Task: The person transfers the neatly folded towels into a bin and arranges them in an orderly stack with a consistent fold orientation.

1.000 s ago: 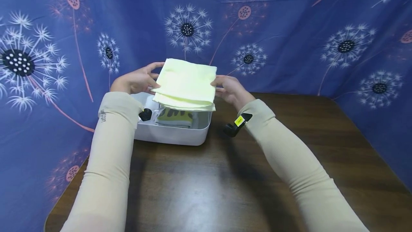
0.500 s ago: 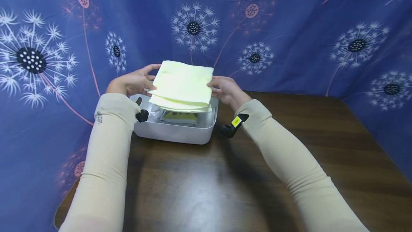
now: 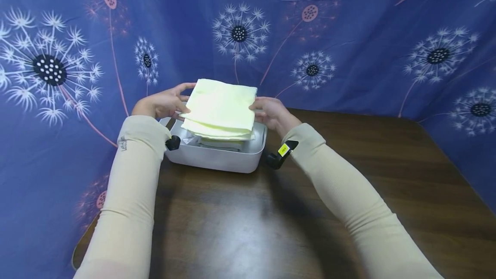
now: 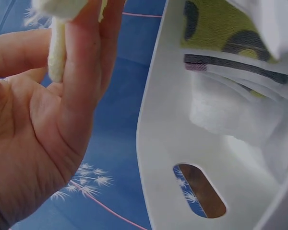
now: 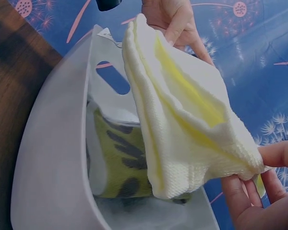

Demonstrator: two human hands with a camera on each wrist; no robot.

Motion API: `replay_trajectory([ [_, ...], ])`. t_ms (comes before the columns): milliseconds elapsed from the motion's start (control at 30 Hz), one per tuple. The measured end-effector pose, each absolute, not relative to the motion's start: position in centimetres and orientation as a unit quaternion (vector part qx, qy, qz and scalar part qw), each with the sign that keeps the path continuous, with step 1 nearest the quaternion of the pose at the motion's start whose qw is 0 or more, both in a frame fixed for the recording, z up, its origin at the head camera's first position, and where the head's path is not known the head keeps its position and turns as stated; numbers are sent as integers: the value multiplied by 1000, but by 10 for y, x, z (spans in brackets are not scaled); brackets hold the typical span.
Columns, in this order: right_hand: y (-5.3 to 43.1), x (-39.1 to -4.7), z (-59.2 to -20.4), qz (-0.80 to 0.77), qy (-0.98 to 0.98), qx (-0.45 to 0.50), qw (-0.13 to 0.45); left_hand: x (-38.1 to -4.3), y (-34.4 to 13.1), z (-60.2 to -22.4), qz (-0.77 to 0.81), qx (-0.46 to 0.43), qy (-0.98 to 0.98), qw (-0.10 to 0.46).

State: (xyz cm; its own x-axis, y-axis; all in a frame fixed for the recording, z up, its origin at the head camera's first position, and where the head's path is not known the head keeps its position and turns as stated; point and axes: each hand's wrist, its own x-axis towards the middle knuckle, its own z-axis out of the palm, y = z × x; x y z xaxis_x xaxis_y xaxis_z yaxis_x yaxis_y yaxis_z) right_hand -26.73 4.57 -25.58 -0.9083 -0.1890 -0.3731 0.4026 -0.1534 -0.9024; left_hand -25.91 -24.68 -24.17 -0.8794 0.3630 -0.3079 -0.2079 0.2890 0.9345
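Observation:
A folded pale yellow cloth [image 3: 221, 104], several layers thick, is held level above a white plastic bin [image 3: 217, 162]. At its left edge my left hand [image 3: 164, 103] pinches it between thumb and fingers. My right hand [image 3: 273, 113] pinches the opposite edge the same way. From the right wrist view, the layers of the cloth [image 5: 197, 120] sag apart along the near side. Inside the bin lies a folded green towel with dark grey patches [image 5: 122, 158], mostly hidden from the head view by the cloth. White crumpled material [image 4: 230, 110] sits beside that towel.
The bin stands on a brown wooden table [image 3: 232, 218], near a blue curtain [image 3: 263, 20] printed with dandelions. An oval handle hole [image 4: 200, 191] pierces the bin's end wall. Black wrist cameras [image 3: 276, 158] stick out from the sleeves.
Both hands have lowered the yellow cloth slightly toward the bin, covering more of the green towel from above. The head view has shifted a little to the left.

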Motion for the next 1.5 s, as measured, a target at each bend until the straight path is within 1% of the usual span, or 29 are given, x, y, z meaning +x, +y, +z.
replay_trajectory([
  [500,45,-266,-283,-739,632,83,218,-264,-238,-263,533,29,805,258],
  [700,45,-265,-291,-707,656,70,253,-264,-234,-269,499,-15,820,280],
  [933,45,-263,-291,-686,666,89,280,-262,-234,-277,488,-44,810,323],
  [1067,44,-262,-288,-667,684,66,288,-262,-235,-280,478,-35,809,341],
  [1267,45,-263,-285,-648,705,34,288,-264,-233,-277,472,-15,814,338],
  [1500,41,-271,-287,-620,717,48,316,-267,-231,-280,453,-32,817,355],
])
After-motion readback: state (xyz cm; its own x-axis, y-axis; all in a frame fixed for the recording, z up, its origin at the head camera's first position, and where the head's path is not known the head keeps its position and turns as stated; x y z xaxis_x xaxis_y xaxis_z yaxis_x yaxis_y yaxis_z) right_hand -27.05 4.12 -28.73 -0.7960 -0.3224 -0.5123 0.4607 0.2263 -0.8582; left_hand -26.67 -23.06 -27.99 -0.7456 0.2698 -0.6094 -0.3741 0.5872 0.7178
